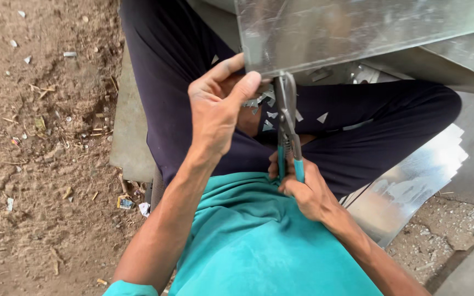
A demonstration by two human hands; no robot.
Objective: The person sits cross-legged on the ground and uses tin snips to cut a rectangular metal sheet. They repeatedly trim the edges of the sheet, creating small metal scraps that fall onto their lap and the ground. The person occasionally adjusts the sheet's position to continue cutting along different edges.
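Observation:
My left hand [218, 107] grips the lower left corner of a shiny metal sheet [357, 30] held over my lap, thumb on its front edge. My right hand [303, 189] is closed around the teal handles of tin snips [287, 129], low by my waist. The snips point upward and their blades meet the sheet's bottom edge just right of my left thumb. Small triangular metal offcuts [270, 115] lie on my dark trousers beneath the blades.
Another bright metal sheet [412, 181] lies under my right leg, reaching to the right. A grey slab [130, 131] sits under my left leg. Bare dirt with litter and twigs [39, 137] spreads to the left. Gravel and a concrete edge [467, 241] are at lower right.

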